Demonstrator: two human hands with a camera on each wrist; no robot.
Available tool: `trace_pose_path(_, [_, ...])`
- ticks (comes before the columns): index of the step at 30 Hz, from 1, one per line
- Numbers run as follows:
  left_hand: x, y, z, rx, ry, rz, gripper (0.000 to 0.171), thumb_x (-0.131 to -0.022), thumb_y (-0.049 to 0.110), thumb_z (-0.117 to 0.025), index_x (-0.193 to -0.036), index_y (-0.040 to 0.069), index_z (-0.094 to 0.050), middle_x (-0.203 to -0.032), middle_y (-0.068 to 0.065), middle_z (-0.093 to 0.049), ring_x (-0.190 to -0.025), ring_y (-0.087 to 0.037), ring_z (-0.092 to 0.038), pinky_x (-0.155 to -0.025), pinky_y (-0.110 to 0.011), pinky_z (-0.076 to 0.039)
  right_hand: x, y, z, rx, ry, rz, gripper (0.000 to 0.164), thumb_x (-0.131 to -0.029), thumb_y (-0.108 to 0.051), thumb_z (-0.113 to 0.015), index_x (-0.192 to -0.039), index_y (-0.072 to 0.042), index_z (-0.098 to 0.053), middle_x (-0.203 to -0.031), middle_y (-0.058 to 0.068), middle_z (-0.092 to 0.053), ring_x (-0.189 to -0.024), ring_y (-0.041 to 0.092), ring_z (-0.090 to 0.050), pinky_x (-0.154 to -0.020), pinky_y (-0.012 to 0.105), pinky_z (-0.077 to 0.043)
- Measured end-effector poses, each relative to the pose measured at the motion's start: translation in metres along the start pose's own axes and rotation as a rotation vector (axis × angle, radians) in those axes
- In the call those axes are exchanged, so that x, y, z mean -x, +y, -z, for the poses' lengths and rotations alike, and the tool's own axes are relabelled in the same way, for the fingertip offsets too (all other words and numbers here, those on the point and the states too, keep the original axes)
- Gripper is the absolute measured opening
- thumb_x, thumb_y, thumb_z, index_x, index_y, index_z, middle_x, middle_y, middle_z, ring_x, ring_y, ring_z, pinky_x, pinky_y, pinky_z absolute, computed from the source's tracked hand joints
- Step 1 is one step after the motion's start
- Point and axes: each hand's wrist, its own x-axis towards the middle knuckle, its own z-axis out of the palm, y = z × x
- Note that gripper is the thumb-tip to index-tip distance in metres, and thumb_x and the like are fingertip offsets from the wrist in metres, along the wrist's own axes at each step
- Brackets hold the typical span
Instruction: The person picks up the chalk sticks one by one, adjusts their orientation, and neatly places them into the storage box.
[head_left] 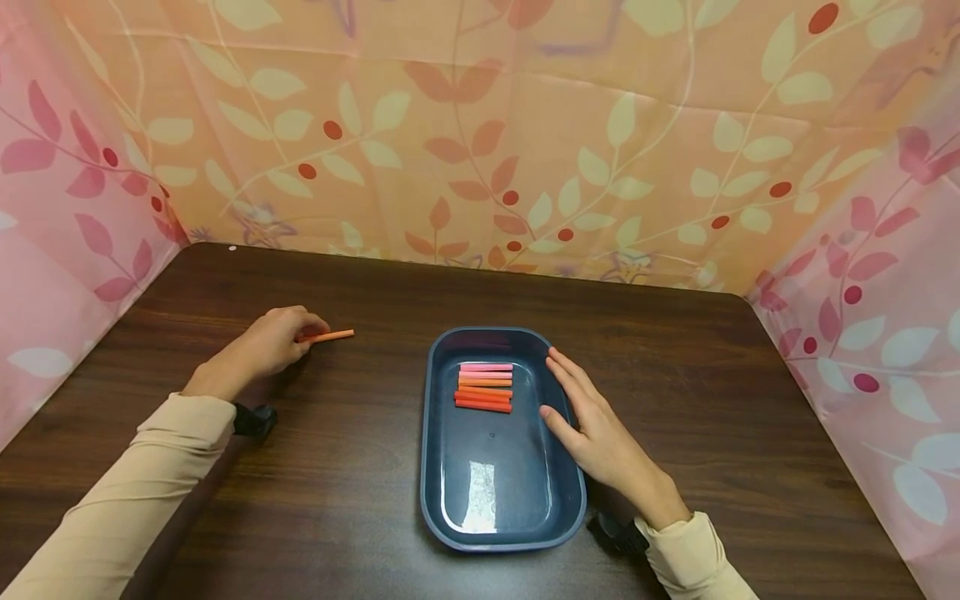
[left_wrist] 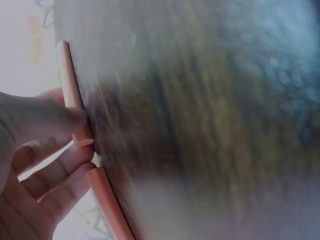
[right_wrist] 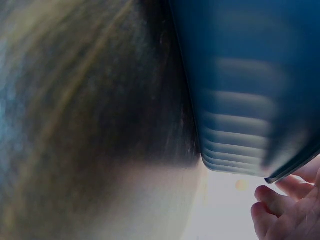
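Near the far left of the table, my left hand [head_left: 266,344] pinches a thin orange stick [head_left: 335,336] between thumb and fingers, low over the wood. A second orange stick [left_wrist: 111,207] lies by my fingertips in the left wrist view; the hand hides it in the head view. My right hand [head_left: 603,437] rests at the right rim of a dark blue tray [head_left: 431,433], fingers extended along the edge and thumb over the inside. A row of pink, orange and red sticks [head_left: 483,400] lies side by side in the tray's far half.
The brown wooden table [head_left: 337,500] extends all round the tray. Patterned cloth [head_left: 480,150] hangs behind its far edge and at both sides. A black wrist strap [head_left: 255,421] sits under the left wrist, another [head_left: 618,533] at the right.
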Motion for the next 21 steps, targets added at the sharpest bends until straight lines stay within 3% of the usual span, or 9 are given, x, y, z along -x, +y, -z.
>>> trace_pose_path(9, [-0.003,0.004,-0.001,0.004,-0.003,0.008,0.018,-0.088,0.003,-0.071,-0.105,-0.002,-0.072,-0.087,-0.014,-0.067,-0.075,-0.023,-0.058,-0.068,-0.043,-0.049,0.0,0.0,0.001,0.005,-0.004,-0.001,0.067,-0.097,-0.017,-0.061,-0.154,-0.003,-0.03,-0.164,0.012,-0.023,-0.148,0.037,-0.031,-0.113,0.062,-0.03])
trace_pose_path(21, [-0.004,0.011,-0.002,0.013,0.057,-0.016,0.011,-0.087,0.003,-0.071,-0.098,0.002,-0.072,-0.089,-0.012,-0.071,-0.082,-0.029,-0.064,-0.077,-0.05,-0.051,0.0,0.0,0.0,0.01,-0.004,-0.002,0.067,-0.097,-0.017,-0.061,-0.154,-0.003,-0.03,-0.164,0.012,-0.023,-0.148,0.037,-0.031,-0.113,0.062,-0.03])
